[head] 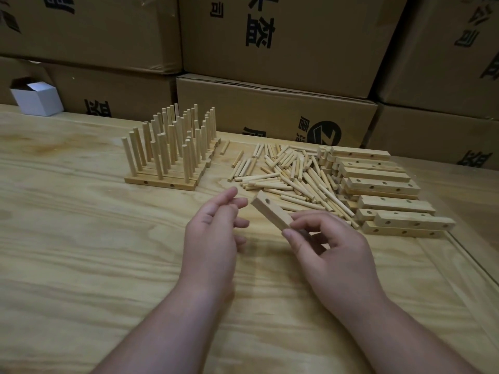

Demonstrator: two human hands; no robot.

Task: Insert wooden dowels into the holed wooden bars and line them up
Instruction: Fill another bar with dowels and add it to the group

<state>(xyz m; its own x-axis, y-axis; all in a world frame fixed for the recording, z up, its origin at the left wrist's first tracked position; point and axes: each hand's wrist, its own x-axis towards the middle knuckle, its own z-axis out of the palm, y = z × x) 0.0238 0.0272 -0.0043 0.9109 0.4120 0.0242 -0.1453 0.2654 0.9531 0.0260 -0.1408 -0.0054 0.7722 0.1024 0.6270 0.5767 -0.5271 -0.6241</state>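
My right hand (326,247) pinches one end of a holed wooden bar (270,209), which points up and to the left above the table. My left hand (216,228) hovers just left of the bar's free end with loosely extended fingers and holds nothing. Several finished bars with upright dowels (167,152) stand lined up side by side at the centre left. A loose pile of dowels (286,171) lies right of them. A stack of empty holed bars (378,182) sits at the far right.
The work happens on a pale wooden table (81,252), whose raised edge strip runs down the right side. Stacked cardboard boxes (270,49) form a wall behind it. A small open white box (37,97) stands at the back left.
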